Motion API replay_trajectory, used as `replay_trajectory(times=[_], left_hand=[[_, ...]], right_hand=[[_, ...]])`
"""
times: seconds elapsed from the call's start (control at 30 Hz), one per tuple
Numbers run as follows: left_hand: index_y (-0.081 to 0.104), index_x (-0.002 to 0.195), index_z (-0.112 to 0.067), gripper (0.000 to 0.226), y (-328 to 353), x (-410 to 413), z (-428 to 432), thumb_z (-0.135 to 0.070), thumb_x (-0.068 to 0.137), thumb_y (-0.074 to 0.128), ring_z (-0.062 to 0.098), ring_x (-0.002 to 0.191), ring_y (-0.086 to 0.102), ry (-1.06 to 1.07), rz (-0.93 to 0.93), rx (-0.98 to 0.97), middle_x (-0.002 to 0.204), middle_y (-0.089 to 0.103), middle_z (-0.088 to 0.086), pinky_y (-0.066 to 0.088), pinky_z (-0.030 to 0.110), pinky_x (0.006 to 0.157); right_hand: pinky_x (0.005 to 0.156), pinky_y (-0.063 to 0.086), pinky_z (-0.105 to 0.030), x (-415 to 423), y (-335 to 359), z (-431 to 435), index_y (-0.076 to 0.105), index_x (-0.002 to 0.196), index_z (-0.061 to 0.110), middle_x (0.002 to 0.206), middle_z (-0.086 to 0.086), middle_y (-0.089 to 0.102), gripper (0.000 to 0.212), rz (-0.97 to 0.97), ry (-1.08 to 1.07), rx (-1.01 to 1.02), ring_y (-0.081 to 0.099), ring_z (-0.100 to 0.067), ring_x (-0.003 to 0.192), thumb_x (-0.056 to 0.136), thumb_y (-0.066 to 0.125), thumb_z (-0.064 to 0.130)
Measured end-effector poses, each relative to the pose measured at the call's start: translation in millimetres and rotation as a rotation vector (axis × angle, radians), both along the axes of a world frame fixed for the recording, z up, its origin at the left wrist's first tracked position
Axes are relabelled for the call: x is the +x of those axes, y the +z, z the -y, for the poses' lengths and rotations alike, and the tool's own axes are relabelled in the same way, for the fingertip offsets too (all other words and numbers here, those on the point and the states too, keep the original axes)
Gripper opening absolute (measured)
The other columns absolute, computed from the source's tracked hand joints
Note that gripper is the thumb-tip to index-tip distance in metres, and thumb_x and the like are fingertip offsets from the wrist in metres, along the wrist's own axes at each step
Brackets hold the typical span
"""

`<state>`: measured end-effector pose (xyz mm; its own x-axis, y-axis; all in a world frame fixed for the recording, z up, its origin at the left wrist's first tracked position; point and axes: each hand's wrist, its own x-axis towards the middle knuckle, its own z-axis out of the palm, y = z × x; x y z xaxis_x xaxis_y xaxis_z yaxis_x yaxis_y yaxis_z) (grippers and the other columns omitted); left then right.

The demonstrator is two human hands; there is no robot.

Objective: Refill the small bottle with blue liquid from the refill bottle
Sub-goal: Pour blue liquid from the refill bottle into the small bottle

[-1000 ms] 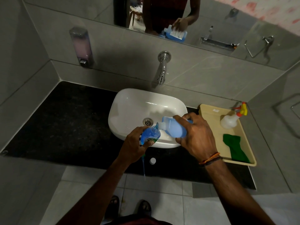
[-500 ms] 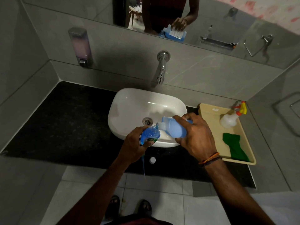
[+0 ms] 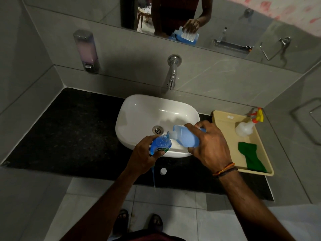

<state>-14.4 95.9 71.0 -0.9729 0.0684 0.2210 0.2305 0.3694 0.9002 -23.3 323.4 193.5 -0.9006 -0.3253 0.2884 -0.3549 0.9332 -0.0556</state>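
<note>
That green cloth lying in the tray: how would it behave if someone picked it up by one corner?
The green cloth would probably droop and hang limp: it lies rumpled, with folds, on the floor of the beige tray. It looks thin, so likely light. Pushed, it would more likely bunch up than slide or roll.

Setting: bathroom, washbasin corner.

Evidence:
- Oval white ceramic washbasin [image 3: 139,108] with a metal drain [image 3: 157,130], set on a black speckled stone tabletop [image 3: 69,129].
- Chrome tap [image 3: 172,73] comes out of the wall above the basin.
- Grey glazed wall tiles [image 3: 217,84] on three sides.
- Wall mirror [image 3: 260,20] over the tap reflects a metal towel ring [image 3: 276,48].
- Translucent wall-mounted soap dispenser [image 3: 86,49] with pinkish fill, left of the tap.
- Right of the basin, a beige plastic tray [image 3: 224,116] carries a clear spray bottle [image 3: 245,128] and a green cloth [image 3: 250,158].
- Pale tiled floor [image 3: 173,214] below.
</note>
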Motion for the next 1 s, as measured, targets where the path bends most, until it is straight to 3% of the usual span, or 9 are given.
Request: replay_trajectory(times=[0.17,0.3,0.5,0.67,0.8,0.93,1.0], left_hand=[[0.056,0.132,-0.01,0.058,0,1,0,-0.038,0.085,0.076,0.011,0.112,0.062,0.002,-0.008,-0.002,0.126,0.065,0.001,0.059,0.035,0.09],[0.057,0.13,-0.01,0.057,0,3,1,-0.039,0.085,0.075,0.01,0.113,0.063,-0.006,-0.034,0.008,0.126,0.065,0.001,0.06,0.033,0.089],[0.058,0.131,-0.013,0.058,-6,2,17,-0.041,0.084,0.077,0.008,0.114,0.064,-0.011,-0.043,-0.033,0.126,0.067,-0.002,0.059,0.031,0.09],[0.058,0.129,-0.024,0.056,-26,5,48,-0.046,0.082,0.077,-0.001,0.108,0.065,0.014,0.046,-0.119,0.119,0.068,-0.013,0.057,0.028,0.092],[0.059,0.128,-0.028,0.056,-53,11,70,-0.035,0.078,0.083,0.01,0.102,0.064,0.105,0.188,-0.225,0.112,0.06,-0.01,0.053,0.031,0.095],[0.062,0.124,-0.027,0.059,-73,15,81,-0.022,0.071,0.089,-0.02,0.09,0.061,0.091,0.266,-0.208,0.103,0.067,-0.017,0.042,-0.002,0.078],[0.064,0.12,-0.026,0.058,-83,16,84,-0.019,0.069,0.09,-0.022,0.088,0.06,0.093,0.302,-0.217,0.099,0.069,-0.016,0.041,-0.004,0.074]], right_hand=[[0.086,0.056,-0.048,2,-4,0,0.059,0.136,0.022,0.121,-0.013,0.059,0.085,0.01,-0.007,-0.014,0.057,-0.034,0.108,0.058,0.092,0.035],[0.087,0.056,-0.042,4,-9,0,0.06,0.135,0.019,0.119,-0.009,0.059,0.083,0.058,-0.004,-0.142,0.057,-0.03,0.107,0.059,0.092,0.03],[0.096,0.052,-0.026,8,-32,-7,0.064,0.13,0.018,0.121,0.003,0.066,0.079,0.209,-0.03,-0.581,0.061,-0.009,0.108,0.059,0.095,0.035],[0.09,0.058,-0.03,12,-72,-22,0.067,0.125,0.023,0.114,0.008,0.074,0.074,0.435,-0.019,-0.966,0.07,-0.012,0.106,0.058,0.097,0.023],[0.088,0.057,-0.025,16,-109,-34,0.064,0.126,0.027,0.119,0.006,0.072,0.075,0.566,-0.053,-1.058,0.069,-0.014,0.111,0.059,0.097,0.023],[0.091,0.056,-0.03,18,-143,-49,0.061,0.129,0.025,0.124,0.004,0.07,0.08,0.641,-0.087,-1.026,0.066,-0.015,0.116,0.058,0.098,0.022],[0.089,0.055,-0.024,20,-155,-56,0.061,0.129,0.026,0.123,0.008,0.07,0.08,0.659,-0.101,-0.993,0.066,-0.011,0.115,0.058,0.097,0.022]])
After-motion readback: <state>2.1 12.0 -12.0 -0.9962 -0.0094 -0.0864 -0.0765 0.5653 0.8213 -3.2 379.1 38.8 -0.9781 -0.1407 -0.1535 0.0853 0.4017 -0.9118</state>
